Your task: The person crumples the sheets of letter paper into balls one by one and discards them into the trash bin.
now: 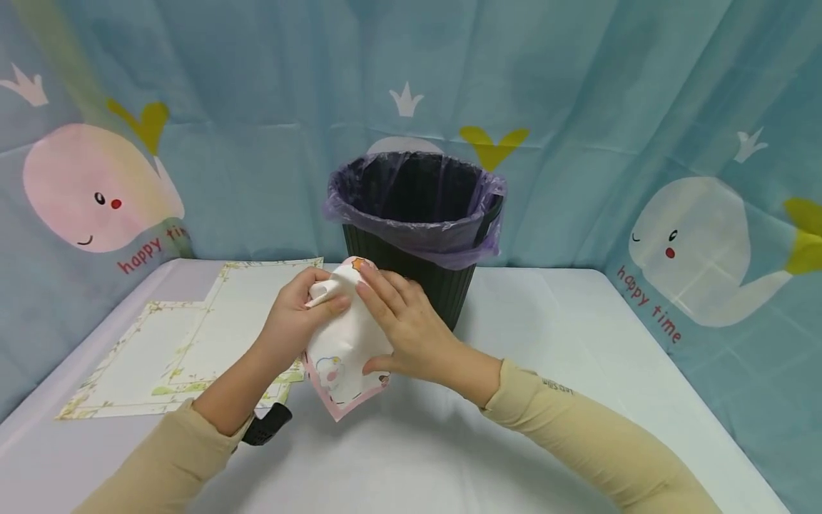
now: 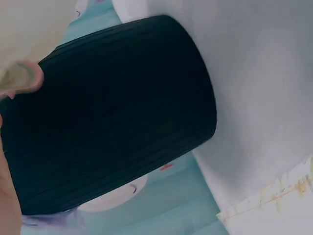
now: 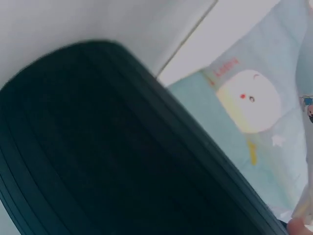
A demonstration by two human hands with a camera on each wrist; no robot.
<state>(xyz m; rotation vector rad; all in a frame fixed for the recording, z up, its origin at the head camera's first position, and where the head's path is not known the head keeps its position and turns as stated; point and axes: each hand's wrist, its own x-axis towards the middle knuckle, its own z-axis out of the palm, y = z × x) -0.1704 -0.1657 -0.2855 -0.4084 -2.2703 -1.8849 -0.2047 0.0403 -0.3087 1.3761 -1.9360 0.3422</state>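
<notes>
Over the table, my left hand (image 1: 292, 314) grips the bunched upper part of a sheet of white paper (image 1: 349, 350) with a pink border and small cartoon prints. The thumb lies across its front, and the lower corner hangs down in a point. From the other side my right hand (image 1: 414, 332) rests on the same paper, its fingers fairly straight and the thumb spread lower down. Behind both hands stands a dark ribbed trash bin (image 1: 459, 293) lined with a translucent purple bag (image 1: 443, 239). Its dark side fills much of both wrist views.
Two overlapping sheets of paper with leafy borders, a nearer one (image 1: 160, 350) and a farther one (image 1: 257, 300), lie at left on the white table (image 1: 526, 414). A blue curtain (image 1: 565, 143) with whale prints hangs around the back and sides. A black device (image 1: 266, 425) is at the left wrist.
</notes>
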